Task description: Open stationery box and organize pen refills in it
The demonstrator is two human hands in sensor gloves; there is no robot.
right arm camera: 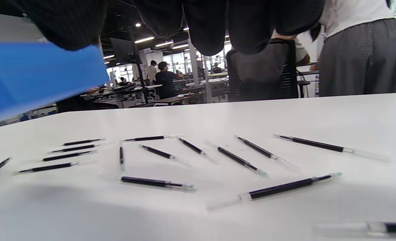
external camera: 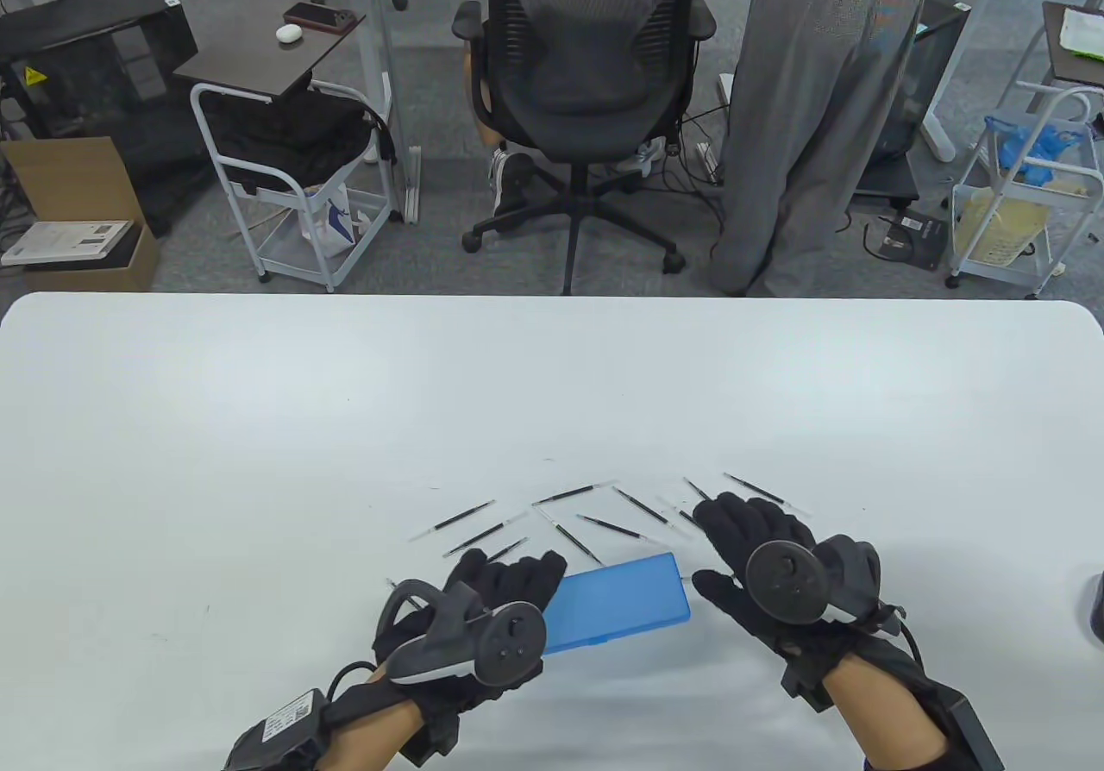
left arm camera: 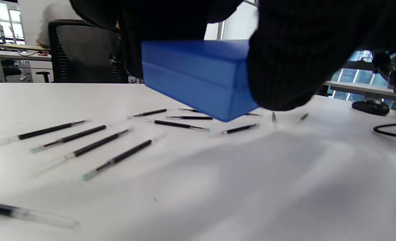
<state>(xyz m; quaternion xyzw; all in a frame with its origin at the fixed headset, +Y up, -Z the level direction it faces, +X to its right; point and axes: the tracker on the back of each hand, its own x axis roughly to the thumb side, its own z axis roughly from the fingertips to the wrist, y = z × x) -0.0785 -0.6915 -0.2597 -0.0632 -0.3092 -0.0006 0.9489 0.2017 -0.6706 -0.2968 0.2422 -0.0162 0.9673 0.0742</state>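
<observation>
A closed blue stationery box (external camera: 621,603) is held off the white table (external camera: 259,426), tilted, by my left hand (external camera: 517,577), which grips its left end. In the left wrist view the box (left arm camera: 198,77) hangs above the table between the thumb and fingers. My right hand (external camera: 716,547) hovers at the box's right end with its fingers spread over the refills, thumb close to the box corner. I cannot tell whether it touches. Several black pen refills (external camera: 612,528) lie scattered in an arc beyond the box, also seen as refills (left arm camera: 117,156) and refills (right arm camera: 285,188).
A dark mouse (left arm camera: 369,106) and a black cable (left arm camera: 392,130) lie at the table's right side. Beyond the far table edge stand an office chair (external camera: 586,72) and a person in grey trousers (external camera: 811,115).
</observation>
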